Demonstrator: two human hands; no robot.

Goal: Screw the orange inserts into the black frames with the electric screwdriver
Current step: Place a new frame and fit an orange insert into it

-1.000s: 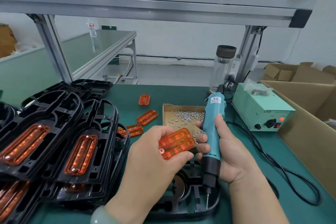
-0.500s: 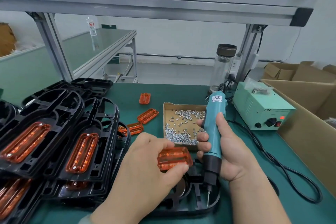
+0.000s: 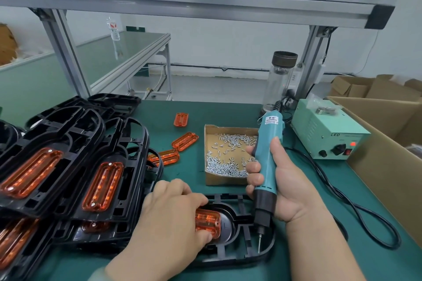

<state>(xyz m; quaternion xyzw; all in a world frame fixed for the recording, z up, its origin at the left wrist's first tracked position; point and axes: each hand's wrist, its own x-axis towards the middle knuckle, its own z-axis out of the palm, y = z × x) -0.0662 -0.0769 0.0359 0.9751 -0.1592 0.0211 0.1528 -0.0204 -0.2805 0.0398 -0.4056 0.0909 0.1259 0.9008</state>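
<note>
L hand [image 3: 173,219] pinched ribbed orange insert [image 3: 208,223] into black plastic frame [image 3: 239,256]; R hand [image 3: 291,191] gripped teal screwdriver [image 3: 268,155], bit just inside frame's rounded edge.

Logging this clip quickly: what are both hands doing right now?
Left hand: holds the orange insert on the black frame.
Right hand: grips the screwdriver.

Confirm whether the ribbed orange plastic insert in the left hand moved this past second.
Yes. The orange insert dropped from in front of the cardboard screw box down into the black plastic frame.

L hand [image 3: 169,214] holds orange insert [image 3: 209,223] in frame [image 3: 230,258] (R hand [image 3: 290,189] grips screwdriver [image 3: 266,157]).
</note>
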